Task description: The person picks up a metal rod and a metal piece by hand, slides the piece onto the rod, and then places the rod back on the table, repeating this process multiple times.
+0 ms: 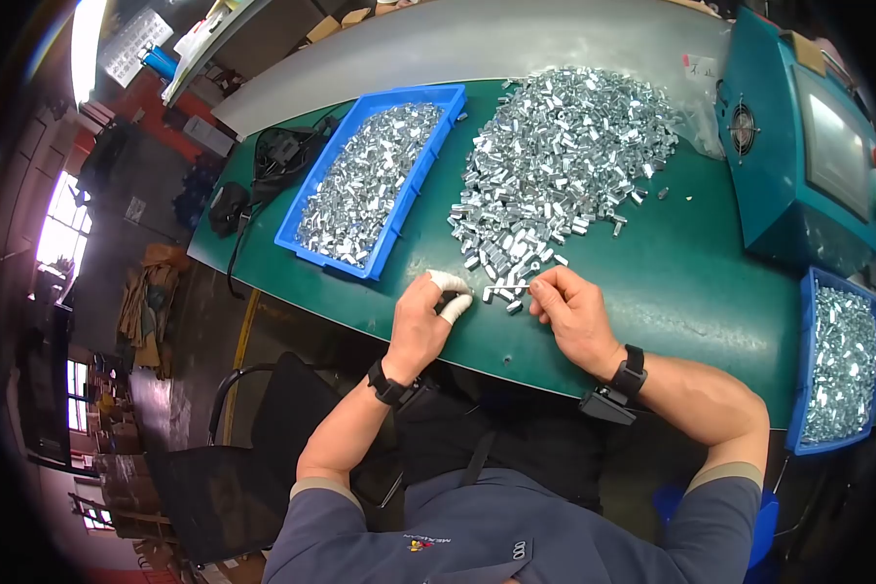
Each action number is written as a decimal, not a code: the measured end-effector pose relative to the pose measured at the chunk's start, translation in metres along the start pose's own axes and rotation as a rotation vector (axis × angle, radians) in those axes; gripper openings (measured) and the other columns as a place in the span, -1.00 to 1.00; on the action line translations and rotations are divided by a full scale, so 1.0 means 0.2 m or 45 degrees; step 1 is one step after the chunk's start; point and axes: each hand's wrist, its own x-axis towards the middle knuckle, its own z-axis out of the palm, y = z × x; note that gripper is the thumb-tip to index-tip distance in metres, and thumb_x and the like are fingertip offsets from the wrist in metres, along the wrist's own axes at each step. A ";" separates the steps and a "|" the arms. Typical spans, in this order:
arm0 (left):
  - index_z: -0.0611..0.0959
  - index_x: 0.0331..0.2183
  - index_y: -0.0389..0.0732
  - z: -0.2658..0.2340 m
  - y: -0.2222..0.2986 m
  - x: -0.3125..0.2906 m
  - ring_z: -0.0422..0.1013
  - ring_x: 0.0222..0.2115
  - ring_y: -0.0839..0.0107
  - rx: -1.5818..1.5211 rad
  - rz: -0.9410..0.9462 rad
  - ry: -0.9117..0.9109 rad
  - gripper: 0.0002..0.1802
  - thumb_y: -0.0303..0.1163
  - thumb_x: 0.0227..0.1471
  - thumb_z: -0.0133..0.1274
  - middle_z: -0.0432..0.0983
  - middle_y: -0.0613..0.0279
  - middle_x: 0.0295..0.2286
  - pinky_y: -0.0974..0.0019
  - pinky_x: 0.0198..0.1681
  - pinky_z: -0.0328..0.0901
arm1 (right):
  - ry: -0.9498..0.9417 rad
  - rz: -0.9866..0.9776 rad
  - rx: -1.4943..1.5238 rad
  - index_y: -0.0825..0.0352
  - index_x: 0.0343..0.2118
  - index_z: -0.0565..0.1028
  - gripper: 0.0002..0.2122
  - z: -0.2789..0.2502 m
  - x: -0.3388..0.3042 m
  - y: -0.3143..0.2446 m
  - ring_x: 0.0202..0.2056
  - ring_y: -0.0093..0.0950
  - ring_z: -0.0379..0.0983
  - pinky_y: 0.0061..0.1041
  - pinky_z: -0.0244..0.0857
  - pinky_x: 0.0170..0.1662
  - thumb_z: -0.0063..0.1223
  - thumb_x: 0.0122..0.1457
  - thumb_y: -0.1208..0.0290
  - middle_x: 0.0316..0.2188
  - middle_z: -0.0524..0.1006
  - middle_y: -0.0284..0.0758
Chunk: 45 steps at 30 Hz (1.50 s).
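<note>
The left hand (419, 319) is holding its white-wrapped fingers (450, 281) curled, tips nearly meeting; whether they are pinching anything, I cannot tell. Just right of them, a small metal part (488, 293) is lying at the left end of a thin rod (512, 287). The rod's long axis is running left to right, its right end reaching the right hand (579, 316), whose fingers are pinching it. The left hand is sitting nearer the part, above the green surface (691, 282).

Silver parts (574, 136) show against a green table (672, 292) and blue trays (412, 195). The machine (784, 156) is teal, the wristbands (636, 370) black and the finger covers (446, 280) white. The shirt (642, 535) is dark grey-blue with beige cuffs (735, 472) and a red-and-yellow emblem (419, 546).
</note>
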 end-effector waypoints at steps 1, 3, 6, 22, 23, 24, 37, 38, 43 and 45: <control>0.68 -0.29 -0.24 0.00 0.03 0.00 0.53 -0.34 0.28 -0.125 -0.125 -0.025 -0.80 -0.57 -0.02 0.32 0.61 0.17 -0.34 0.29 -0.24 0.40 | -0.009 -0.014 -0.008 0.38 -0.25 0.54 -0.82 0.00 0.01 0.00 -0.43 -0.71 0.39 -0.67 0.30 -0.35 0.03 0.43 0.36 -0.47 0.54 -0.45; 0.68 -0.27 -0.26 0.03 0.05 0.00 0.53 -0.39 0.38 -0.177 -0.105 -0.009 -0.81 -0.57 0.02 0.31 0.62 0.19 -0.36 0.33 -0.27 0.41 | -0.022 -0.019 -0.017 0.38 -0.25 0.54 -0.83 0.00 0.02 0.00 -0.43 -0.72 0.39 -0.67 0.30 -0.34 0.03 0.42 0.37 -0.47 0.54 -0.45; 0.68 -0.25 -0.25 0.04 0.08 0.00 0.57 -0.35 0.32 -0.319 -0.144 -0.007 -0.79 -0.56 0.01 0.32 0.62 0.17 -0.35 0.32 -0.29 0.43 | -0.038 -0.009 -0.080 0.38 -0.25 0.54 -0.83 0.00 0.01 -0.01 -0.42 -0.71 0.40 -0.66 0.30 -0.34 0.04 0.42 0.38 -0.46 0.55 -0.45; 0.68 -0.32 -0.24 0.05 0.12 0.04 0.53 -0.35 0.16 -0.203 0.124 -0.021 -0.79 -0.54 -0.06 0.36 0.63 0.19 -0.38 0.19 -0.29 0.41 | -0.082 -0.016 -0.293 0.39 -0.40 0.57 -0.72 -0.01 0.00 -0.05 -0.57 -0.70 0.34 -0.59 0.20 -0.49 0.09 0.39 0.27 -0.62 0.52 -0.44; 0.68 -0.32 -0.24 0.05 0.11 0.03 0.53 -0.35 0.16 -0.214 0.121 -0.030 -0.79 -0.54 -0.06 0.36 0.63 0.19 -0.38 0.18 -0.28 0.41 | -0.094 -0.026 -0.301 0.38 -0.41 0.57 -0.70 -0.01 0.00 -0.05 -0.57 -0.70 0.34 -0.59 0.19 -0.50 0.07 0.40 0.25 -0.63 0.51 -0.44; 0.68 -0.32 -0.24 0.05 0.11 0.03 0.53 -0.35 0.16 -0.224 0.118 -0.038 -0.79 -0.53 -0.06 0.36 0.63 0.19 -0.38 0.18 -0.28 0.41 | -0.096 -0.021 -0.300 0.38 -0.41 0.57 -0.70 -0.01 0.00 -0.06 -0.57 -0.70 0.34 -0.59 0.19 -0.50 0.07 0.40 0.25 -0.63 0.51 -0.44; 0.66 -0.33 -0.24 0.07 0.14 0.03 0.53 -0.35 0.21 -0.230 0.218 -0.060 -0.81 -0.56 -0.03 0.35 0.62 0.17 -0.37 0.24 -0.28 0.42 | -0.197 0.056 -0.375 0.39 -0.52 0.56 -0.57 0.00 -0.01 -0.07 -0.62 -0.69 0.34 -0.56 0.22 -0.51 0.01 0.44 0.17 -0.71 0.46 -0.45; 0.66 -0.33 -0.24 0.07 0.13 0.03 0.53 -0.35 0.21 -0.231 0.224 -0.060 -0.81 -0.56 -0.03 0.35 0.62 0.17 -0.37 0.24 -0.28 0.42 | -0.206 0.052 -0.379 0.39 -0.50 0.56 -0.58 0.00 -0.01 -0.07 -0.60 -0.68 0.36 -0.57 0.24 -0.50 0.01 0.44 0.16 -0.69 0.47 -0.45; 0.66 -0.33 -0.25 0.07 0.16 0.02 0.53 -0.38 0.24 -0.268 0.113 -0.038 -0.82 -0.55 -0.02 0.35 0.62 0.17 -0.37 0.26 -0.29 0.41 | -0.112 -0.085 -0.258 0.40 -0.42 0.56 -0.65 0.03 0.00 -0.02 -0.54 -0.69 0.38 -0.59 0.27 -0.44 0.04 0.43 0.21 -0.62 0.51 -0.43; 0.66 -0.33 -0.25 0.07 0.16 0.02 0.53 -0.38 0.24 -0.280 0.105 -0.040 -0.82 -0.54 -0.01 0.35 0.62 0.18 -0.38 0.26 -0.30 0.41 | -0.040 -0.162 -0.185 0.40 -0.39 0.56 -0.68 0.03 0.00 0.01 -0.52 -0.69 0.38 -0.59 0.28 -0.43 0.05 0.42 0.24 -0.60 0.52 -0.43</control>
